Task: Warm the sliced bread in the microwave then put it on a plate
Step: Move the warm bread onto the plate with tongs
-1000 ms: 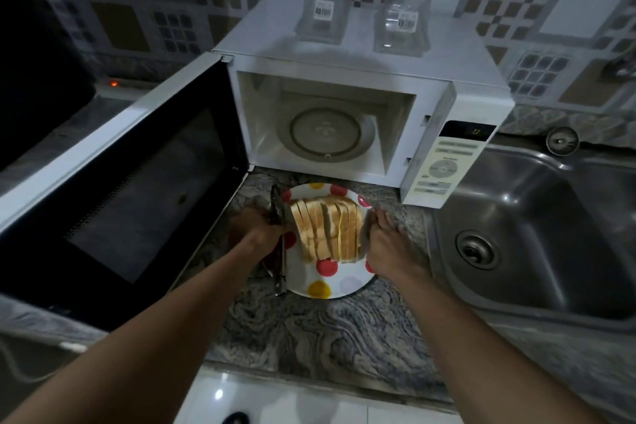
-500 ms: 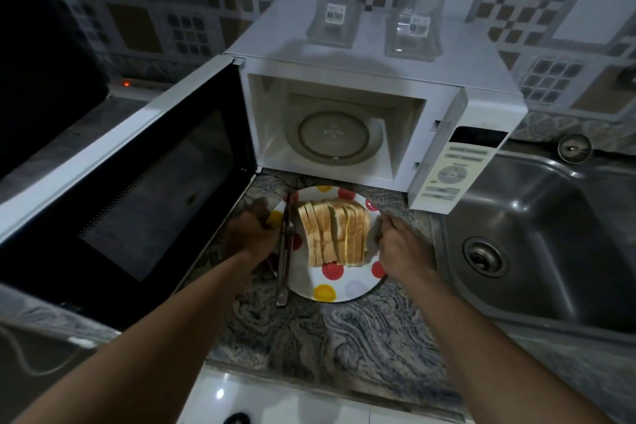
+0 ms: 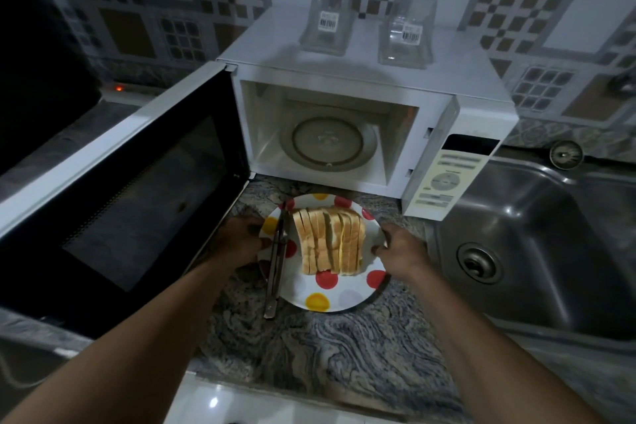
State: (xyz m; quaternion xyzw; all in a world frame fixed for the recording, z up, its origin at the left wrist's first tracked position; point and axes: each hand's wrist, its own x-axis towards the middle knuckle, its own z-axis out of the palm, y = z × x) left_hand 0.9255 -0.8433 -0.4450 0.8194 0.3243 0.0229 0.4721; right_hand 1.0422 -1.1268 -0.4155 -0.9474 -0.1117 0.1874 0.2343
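Observation:
A row of sliced bread (image 3: 329, 240) stands on a white plate (image 3: 344, 296) with red, yellow and pale dots, on the stone counter in front of the white microwave (image 3: 371, 86). Metal tongs (image 3: 276, 263) lie across the plate's left side. My left hand (image 3: 241, 241) grips the plate's left rim and my right hand (image 3: 401, 249) grips its right rim. The microwave door (image 3: 113, 189) is swung wide open to the left. Inside, the glass turntable (image 3: 328, 141) holds nothing.
Two clear plastic containers (image 3: 325, 22) (image 3: 406, 34) with barcode labels stand on top of the microwave. A steel sink (image 3: 537, 237) lies to the right, close to the plate. The marbled counter (image 3: 344, 354) runs toward me. A small red light (image 3: 119, 88) glows at back left.
The hands shifted from the bread's sides to the plate's rims. The tongs, near the left hand before, now lie on the plate. The view has shifted slightly.

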